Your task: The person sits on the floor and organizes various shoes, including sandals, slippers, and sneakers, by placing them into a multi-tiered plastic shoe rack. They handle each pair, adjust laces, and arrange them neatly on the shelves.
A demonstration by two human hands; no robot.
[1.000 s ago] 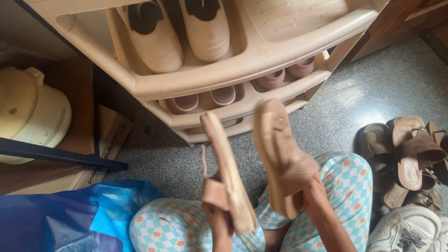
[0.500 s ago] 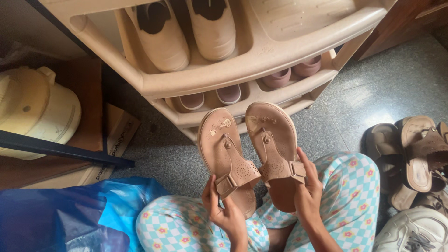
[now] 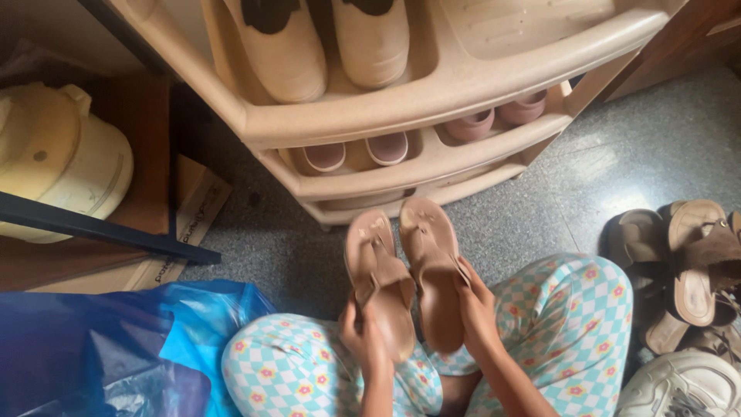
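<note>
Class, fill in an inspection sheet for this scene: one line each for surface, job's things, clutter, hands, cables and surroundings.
Surface: speckled grey floor, glossy, with a bright patch of reflected light.
Job's things: two tan sandals, left sandal and right sandal, held side by side, toes pointing toward the beige shoe rack.
Clutter: blue plastic bag at lower left; brown sandals and a white sneaker at right.
Hands: left hand grips the left sandal's heel; right hand grips the right sandal's side.
Cables: nothing seen.
Surroundings: cream shoes on the rack's top tier, pink slippers lower; cream container at left.
</note>
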